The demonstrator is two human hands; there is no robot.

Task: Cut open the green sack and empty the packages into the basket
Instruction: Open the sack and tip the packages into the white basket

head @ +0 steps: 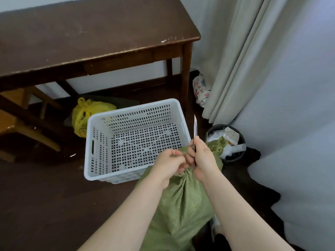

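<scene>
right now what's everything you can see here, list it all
green sack: 1, green, on floor at basket's near side
basket: 1, white, perforated, on floor before table, no packages inside
utility knife: 1, silver, upright above sack neck
table: 1, dark brown, behind basket
plastic bag: 1, yellow, under table
chair: 1, tan wood, far left
waste bin: 1, black, right of basket, holds rubbish
curtain: 1, pale grey, right
printed bag: 1, white and red, by table leg
left hand: grips sack neck
right hand: holds utility knife
</scene>
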